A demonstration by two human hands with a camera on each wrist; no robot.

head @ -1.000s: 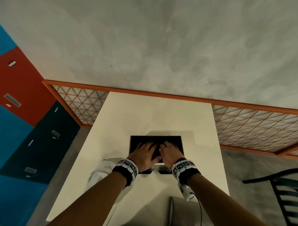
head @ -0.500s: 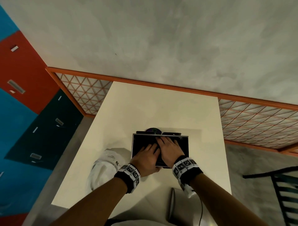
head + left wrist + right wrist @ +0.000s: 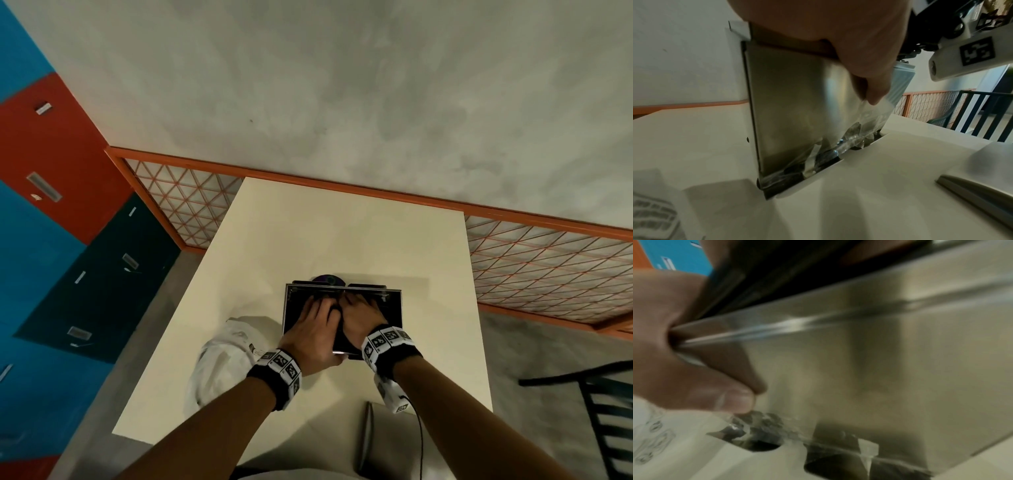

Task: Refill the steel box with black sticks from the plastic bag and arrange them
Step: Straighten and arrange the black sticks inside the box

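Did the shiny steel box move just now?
Yes. Against the cream table, the shiny steel box has come slightly nearer the person and rightward; black sticks now peek out beyond its far rim, not its near one.

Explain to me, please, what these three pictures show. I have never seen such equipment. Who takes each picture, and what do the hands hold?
No machine works here: a person wears three cameras. One sits on the head and looks down at both arms; one sits on each wrist, on the black bands with square markers, and looks along the hand.

On the cream rectangular table stands a shiny rectangular steel box filled with black sticks. The left hand and the right hand both lie over the sticks, fingers inside the box. In the wrist views each thumb presses the box's outer steel wall, so both hands hold its near side. Crinkled clear plastic shows at the bottom of that wall. A crumpled white plastic bag lies left of the box.
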